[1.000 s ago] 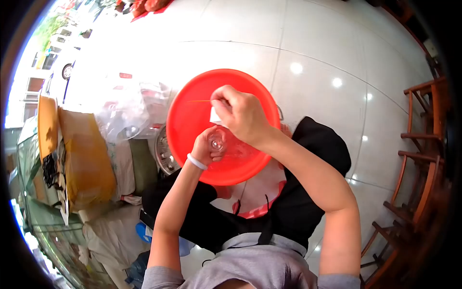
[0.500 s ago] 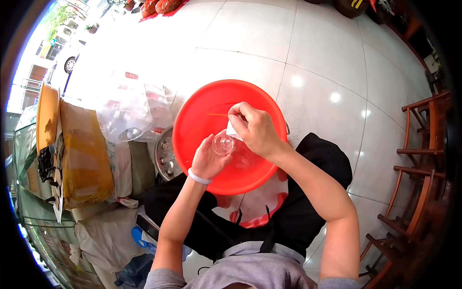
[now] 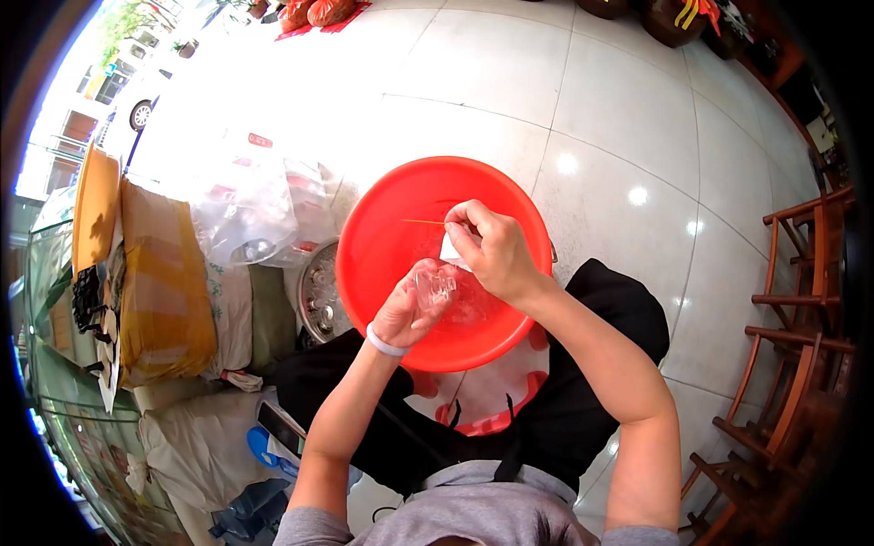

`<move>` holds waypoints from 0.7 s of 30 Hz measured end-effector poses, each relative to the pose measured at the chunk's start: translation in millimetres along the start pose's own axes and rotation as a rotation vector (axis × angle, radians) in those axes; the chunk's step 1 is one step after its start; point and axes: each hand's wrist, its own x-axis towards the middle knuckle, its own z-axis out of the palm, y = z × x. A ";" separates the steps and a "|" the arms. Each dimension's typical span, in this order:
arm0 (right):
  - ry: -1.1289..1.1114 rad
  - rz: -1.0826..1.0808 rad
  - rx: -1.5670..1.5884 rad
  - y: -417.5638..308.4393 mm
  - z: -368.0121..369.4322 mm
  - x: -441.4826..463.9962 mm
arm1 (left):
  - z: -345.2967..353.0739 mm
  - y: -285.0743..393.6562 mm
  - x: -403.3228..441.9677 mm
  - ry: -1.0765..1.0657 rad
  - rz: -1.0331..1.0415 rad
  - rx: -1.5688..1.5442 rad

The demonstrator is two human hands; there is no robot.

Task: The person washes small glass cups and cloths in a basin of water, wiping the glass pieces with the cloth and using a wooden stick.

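Note:
Over a large red basin [image 3: 373, 200], my left hand [image 3: 407, 308] has its fingers around a small clear cup [image 3: 434, 289], which is tilted on its side. My right hand [image 3: 496, 250] is beside it, thumb and fingertips pinched on a thin orange stick [image 3: 423, 221] that points left. A small white piece [image 3: 451, 252] hangs under the same fingers, close to the cup. Clear objects, hard to tell apart, lie in the basin below my hands.
Left of the basin are a metal bowl [image 3: 309, 309] of clear items, clear plastic bags [image 3: 241, 214] and a taped yellow-brown package [image 3: 164, 282]. Wooden stools [image 3: 797, 337] stand at the right. Potted plants and red bags are at the far edge.
The clear cup, earlier with its round opening facing up, is now turned sideways in my left hand. Both hands and the basin appear slightly further right in view.

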 end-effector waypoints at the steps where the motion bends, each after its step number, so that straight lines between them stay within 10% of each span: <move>1: 0.004 -0.005 -0.007 0.0 -0.4 -0.2 | -3.4 -0.7 0.9 -0.064 -0.024 -0.049; 21: -0.013 -0.034 -0.039 -2.7 -2.2 0.0 | -1.5 3.2 8.4 0.017 -0.120 -0.536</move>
